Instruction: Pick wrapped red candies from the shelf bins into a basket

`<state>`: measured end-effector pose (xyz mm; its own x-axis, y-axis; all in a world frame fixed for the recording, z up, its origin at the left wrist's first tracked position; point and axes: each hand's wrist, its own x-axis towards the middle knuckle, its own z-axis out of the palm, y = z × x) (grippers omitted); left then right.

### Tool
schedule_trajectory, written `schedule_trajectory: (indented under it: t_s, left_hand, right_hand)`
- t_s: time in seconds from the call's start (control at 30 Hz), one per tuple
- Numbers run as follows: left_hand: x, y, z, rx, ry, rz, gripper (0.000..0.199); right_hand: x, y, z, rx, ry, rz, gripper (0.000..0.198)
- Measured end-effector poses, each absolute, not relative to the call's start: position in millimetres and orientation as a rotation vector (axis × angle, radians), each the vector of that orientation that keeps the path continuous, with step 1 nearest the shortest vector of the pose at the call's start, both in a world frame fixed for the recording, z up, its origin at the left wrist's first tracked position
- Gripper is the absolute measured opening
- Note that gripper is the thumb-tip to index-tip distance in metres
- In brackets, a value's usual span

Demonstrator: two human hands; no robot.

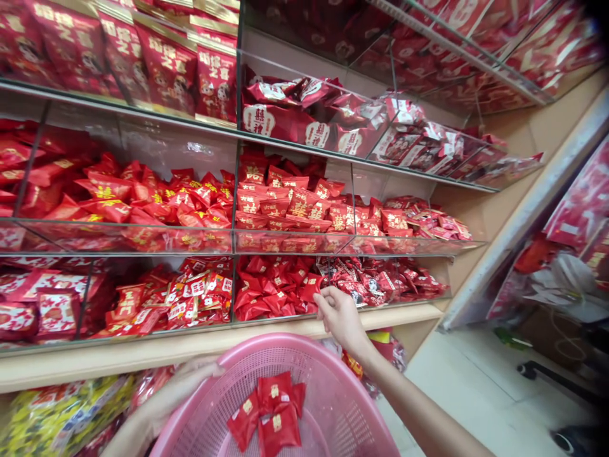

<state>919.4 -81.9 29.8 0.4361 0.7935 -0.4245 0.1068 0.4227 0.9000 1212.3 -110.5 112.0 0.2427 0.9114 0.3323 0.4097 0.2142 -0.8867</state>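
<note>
My left hand (178, 388), somewhat blurred, grips the left rim of a pink plastic basket (349, 387) with perforated sides. Several small red packets (278, 431) with gold print lie together on the basket's bottom. Beyond the basket's far rim, my right hand (340, 318) reaches to the front of the lowest shelf row. Its thumb and fingers pinch a red packet (310, 288) at the edge of a compartment full of similar red packets (266, 285). Just right of that hand, another compartment holds dark red and white printed packets (380, 282).
Clear-walled shelf compartments (295, 241) rise in tiers, filled with red wrapped goods. A pale wooden ledge (118, 349) runs along the bottom, with yellow bags (61, 412) below it. Tiled floor (457, 393) and black chair legs (556, 374) show at right.
</note>
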Motion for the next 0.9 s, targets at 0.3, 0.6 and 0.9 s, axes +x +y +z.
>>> schedule_trajectory:
  t_s: [0.3,0.6,0.9]
  left_hand:
    - [923,-106,95,2.096,1.522,0.483,0.049]
    - [996,-111,99,1.633,0.719,0.526,0.037]
    - [1003,-116,86,1.479,0.871,0.666,0.04]
  right_hand:
    - [1202,-180,95,-1.373,-1.785,0.959,0.025]
    - [1193,-200,95,-1.362,-1.957,1.031,0.023]
    - [1198,-197,73,-1.297,-1.553,1.316,0.033]
